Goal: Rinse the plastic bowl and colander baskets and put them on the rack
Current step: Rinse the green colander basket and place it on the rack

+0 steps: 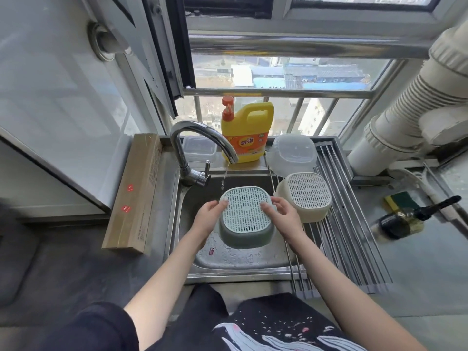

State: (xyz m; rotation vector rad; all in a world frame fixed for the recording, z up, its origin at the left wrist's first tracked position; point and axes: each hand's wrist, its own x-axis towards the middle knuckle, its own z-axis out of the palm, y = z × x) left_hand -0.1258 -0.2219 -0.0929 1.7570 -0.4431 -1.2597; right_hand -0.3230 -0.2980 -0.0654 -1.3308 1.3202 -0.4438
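Green colander (pixel 244 211) inverted over sink (pixel 192 254) | my L hand (pixel 206 215) + R hand (pixel 285 216) fingers grip opp. sides | rack (pixel 354 239) lies R, R hand nearer.

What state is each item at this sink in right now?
Tap: running.
Green colander: upside down, held over the sink.
Left hand: gripping it.
Right hand: gripping it.
Cream colander: upside down on the rack.
Clear bowl: upside down on the rack.
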